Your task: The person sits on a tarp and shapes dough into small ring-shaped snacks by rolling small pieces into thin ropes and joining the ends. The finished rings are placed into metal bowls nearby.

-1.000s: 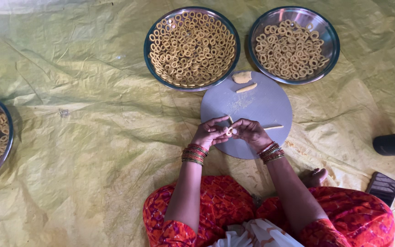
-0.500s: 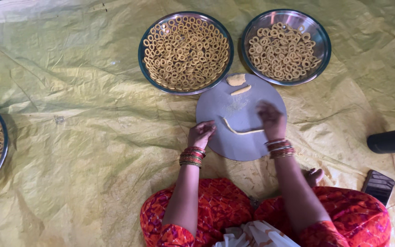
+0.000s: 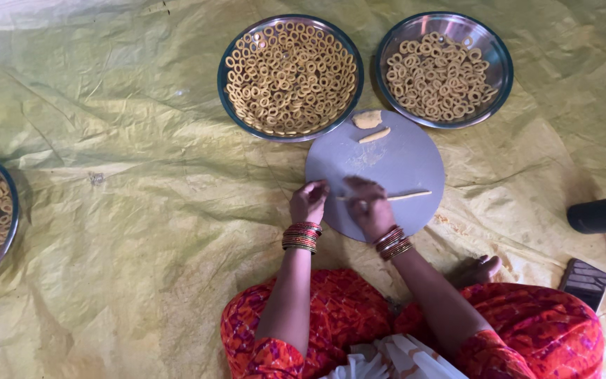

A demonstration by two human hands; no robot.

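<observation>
Dough strip (image 3: 405,196) lies thin and long on the round grey board (image 3: 401,161), near the board's right edge. A big yellow sheet (image 3: 120,210) covers the floor, with lots of open room on the left. Two steel plates (image 3: 289,76) (image 3: 445,69) of dough rings sit at the far side, just touching the board. The right hand (image 3: 366,205) presses flat on the strip's left end. The left hand (image 3: 308,203) rests half curled at the board's left edge, holding nothing.
</observation>
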